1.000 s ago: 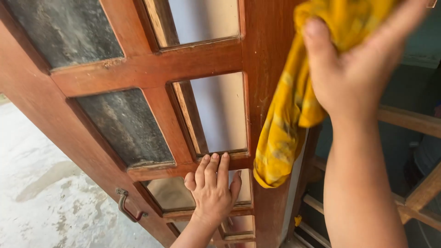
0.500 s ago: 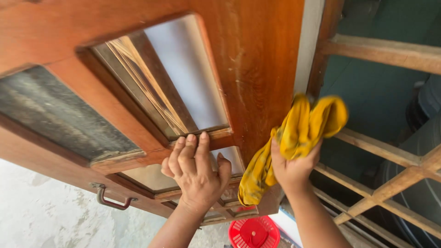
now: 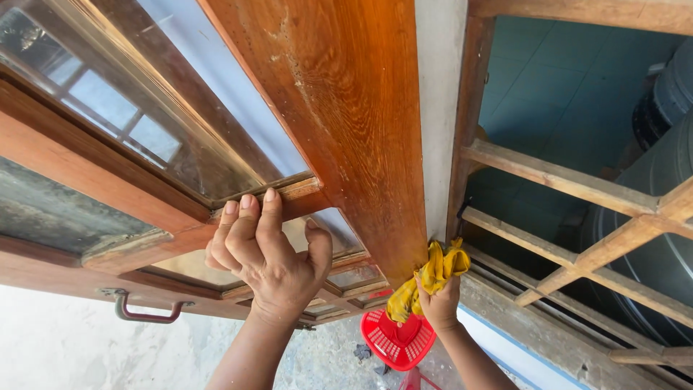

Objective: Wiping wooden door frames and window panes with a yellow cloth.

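At nine o'clock low in the view, one metal handle [image 3: 144,309] hung on the wooden window shutter [image 3: 346,108]. Toward the centre, the left hand [image 3: 267,256] was open, its fingers spread flat against a crossbar between the glass panes, gripping nothing, only bracing the frame. At about five o'clock from it, the right hand [image 3: 438,303] was closed round one yellow cloth [image 3: 429,278], bunched and pressed against the lower end of the shutter's upright stile. One red plastic basket [image 3: 397,339] lay on the ground directly below the cloth. At three o'clock stood a wooden grille [image 3: 577,217] with dark drums behind.

The hinged shutter could have swung if the bracing palm slipped off the narrow bar, likely pinching fingers at the frame. The cloth's loose tail could have snagged on the stile's corner.

Two hands, one cloth, one handle, one basket.
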